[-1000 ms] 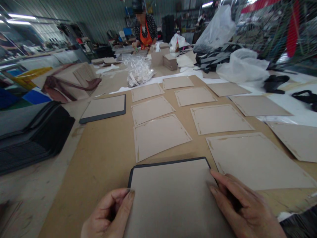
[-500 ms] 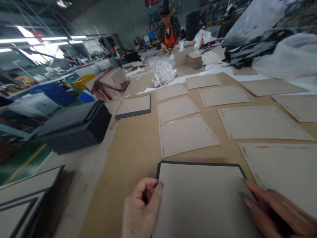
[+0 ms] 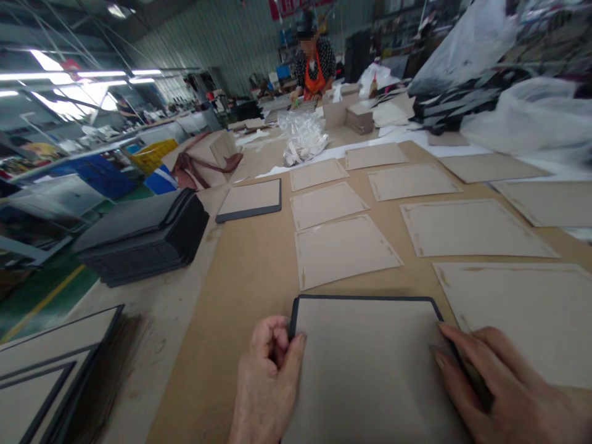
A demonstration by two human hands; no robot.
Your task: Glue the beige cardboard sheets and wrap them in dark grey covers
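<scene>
A grey board with a black border lies flat on the brown table right in front of me. My left hand is curled at its left edge, thumb on top and fingers tucked under the rim, gripping it. My right hand rests on its right edge with the fingers stretched and pressed together over the border. Beyond it lie several plain grey card sheets in rows.
A second black-bordered board lies at the far left of the rows. A stack of black sheets and more bordered boards sit to the left. A person in an orange apron works at the far end, near plastic bags.
The view swung left, then settled; the bordered stack at lower left came into sight. Both hands stay on the board's edges, the right hand now a little further onto it.
</scene>
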